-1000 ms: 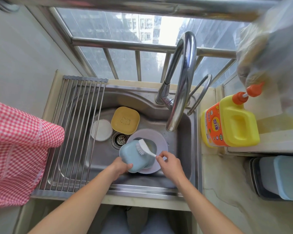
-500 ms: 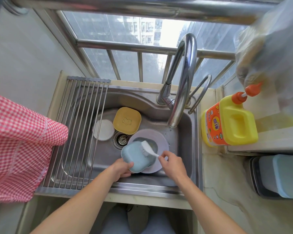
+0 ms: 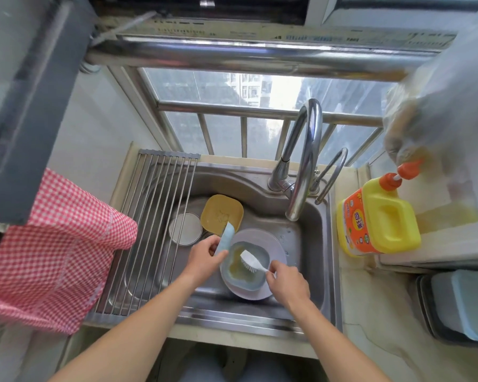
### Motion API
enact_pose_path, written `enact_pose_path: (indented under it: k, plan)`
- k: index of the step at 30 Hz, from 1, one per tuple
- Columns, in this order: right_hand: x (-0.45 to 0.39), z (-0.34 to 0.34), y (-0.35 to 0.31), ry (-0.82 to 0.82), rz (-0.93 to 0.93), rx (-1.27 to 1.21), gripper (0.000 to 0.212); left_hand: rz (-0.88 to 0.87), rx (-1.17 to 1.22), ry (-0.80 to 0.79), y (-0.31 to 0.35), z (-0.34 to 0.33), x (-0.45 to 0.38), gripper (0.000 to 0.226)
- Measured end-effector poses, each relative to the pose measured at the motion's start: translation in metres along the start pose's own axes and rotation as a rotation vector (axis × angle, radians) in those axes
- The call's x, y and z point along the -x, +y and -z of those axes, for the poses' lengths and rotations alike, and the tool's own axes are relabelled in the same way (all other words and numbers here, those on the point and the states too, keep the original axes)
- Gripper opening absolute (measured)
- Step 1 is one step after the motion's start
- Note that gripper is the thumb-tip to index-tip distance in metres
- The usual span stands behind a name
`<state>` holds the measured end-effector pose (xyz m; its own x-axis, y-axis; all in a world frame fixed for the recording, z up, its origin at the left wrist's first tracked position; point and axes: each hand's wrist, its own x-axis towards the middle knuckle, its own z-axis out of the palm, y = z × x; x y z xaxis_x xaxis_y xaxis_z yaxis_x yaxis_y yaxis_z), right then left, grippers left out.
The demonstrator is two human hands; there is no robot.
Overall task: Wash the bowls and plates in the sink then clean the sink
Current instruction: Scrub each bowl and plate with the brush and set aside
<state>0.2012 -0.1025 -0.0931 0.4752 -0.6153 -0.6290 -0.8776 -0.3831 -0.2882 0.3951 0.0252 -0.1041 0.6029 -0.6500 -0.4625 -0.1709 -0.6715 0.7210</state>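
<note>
In the steel sink (image 3: 309, 260), my left hand (image 3: 204, 256) grips a light blue plate (image 3: 225, 238) held on edge. My right hand (image 3: 286, 282) pinches the handle of a white dish brush (image 3: 250, 261), whose bristles rest in a blue bowl (image 3: 244, 267) holding yellowish water. That bowl sits on a pale lilac plate (image 3: 273, 245). A square yellow plate (image 3: 221, 215) leans at the back of the basin, and a small white bowl (image 3: 185, 228) lies to its left under the rack.
A roll-up steel drying rack (image 3: 149, 230) covers the sink's left side. The tall faucet (image 3: 305, 161) arches over the basin. A yellow detergent jug (image 3: 378, 220) stands on the right counter, a red checked cloth (image 3: 44, 257) hangs at left, and a blue-grey container (image 3: 464, 307) sits at right.
My left hand lifted the light blue plate off the bowl and tilted it on edge to the left. The brush dropped into the uncovered bowl. The camera tilted upward.
</note>
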Motion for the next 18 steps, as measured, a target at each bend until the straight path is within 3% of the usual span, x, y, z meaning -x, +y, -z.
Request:
enact_pose_path:
  k: [6, 18]
  plan:
    - [-0.009, -0.016, 0.005, -0.008, -0.001, 0.026, 0.02, -0.03, -0.355, 0.132, -0.004, -0.015, -0.043, 0.01]
    - [-0.023, -0.047, 0.026, -0.069, 0.023, -0.149, 0.018, -0.017, -0.467, 0.036, -0.01, -0.046, -0.125, 0.019]
